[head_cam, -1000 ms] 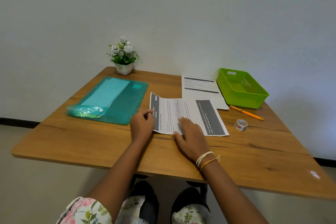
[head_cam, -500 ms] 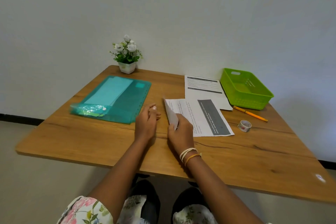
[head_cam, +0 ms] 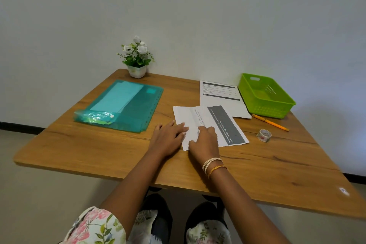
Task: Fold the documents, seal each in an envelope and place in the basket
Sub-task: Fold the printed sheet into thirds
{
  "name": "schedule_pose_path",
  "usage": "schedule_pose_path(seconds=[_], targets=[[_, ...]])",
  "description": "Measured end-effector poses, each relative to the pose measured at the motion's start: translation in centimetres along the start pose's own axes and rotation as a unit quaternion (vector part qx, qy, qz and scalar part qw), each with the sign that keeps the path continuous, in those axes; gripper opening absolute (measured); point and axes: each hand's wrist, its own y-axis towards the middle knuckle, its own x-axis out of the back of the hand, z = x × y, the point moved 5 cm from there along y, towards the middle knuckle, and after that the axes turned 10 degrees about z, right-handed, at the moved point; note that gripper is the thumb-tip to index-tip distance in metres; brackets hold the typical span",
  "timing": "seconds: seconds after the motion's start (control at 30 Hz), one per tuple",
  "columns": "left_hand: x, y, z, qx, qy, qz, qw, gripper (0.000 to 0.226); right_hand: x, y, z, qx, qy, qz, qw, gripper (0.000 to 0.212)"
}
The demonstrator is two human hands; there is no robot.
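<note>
A printed document (head_cam: 221, 125) with a grey band lies near the table's front middle, its left part folded over so a blank white flap (head_cam: 183, 115) faces up. My left hand (head_cam: 167, 138) lies flat with its fingertips on the folded left edge. My right hand (head_cam: 204, 144) presses and pinches the flap's loose edge near the front. A second document (head_cam: 219, 95) lies flat behind it. The green basket (head_cam: 271, 110) stands empty at the back right. A teal plastic folder (head_cam: 142, 111) at the left shows pale envelopes (head_cam: 118, 97) through its cover.
An orange pen (head_cam: 270, 122) and a small tape roll (head_cam: 263, 135) lie right of the document, in front of the basket. A potted white flower (head_cam: 137, 59) stands at the back against the wall. The wooden table (head_cam: 89, 144) ends just before my knees.
The document's left part has been lifted by my right hand, turned over to the right and laid down. My left hand moved from beside the sheet onto the new fold.
</note>
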Motion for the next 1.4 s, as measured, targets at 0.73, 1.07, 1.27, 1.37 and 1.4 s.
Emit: schedule_pose_path(seconds=[0.73, 1.07, 1.27, 1.37, 1.4], targets=[[0.8, -0.2, 0.4, 0.016, -0.073, -0.119, 0.990, 0.036, -0.5, -2.2, 1.0, 0.116, -0.073, -0.085, 0.987, 0.021], [1.1, -0.6, 0.4, 0.027, -0.095, -0.139, 0.985, 0.063, 0.2, -2.8, 0.4, 0.138, 0.143, -0.136, 0.971, 0.017], [0.2, -0.5, -0.7, -0.025, -0.014, -0.069, 0.997, 0.061, 0.8, -1.5, -1.3, -0.052, 0.355, -0.144, 0.922, 0.022], [-0.3, -0.1, -0.8, -0.041, 0.038, -0.024, 0.998, 0.054, 0.6, -1.0, -2.3, -0.092, 0.365, -0.105, 0.920, 0.034], [-0.4, 0.0, -0.7, -0.039, 0.044, -0.016, 0.998, 0.051, 0.6, -1.0, -2.4, -0.092, 0.351, -0.092, 0.928, 0.037]])
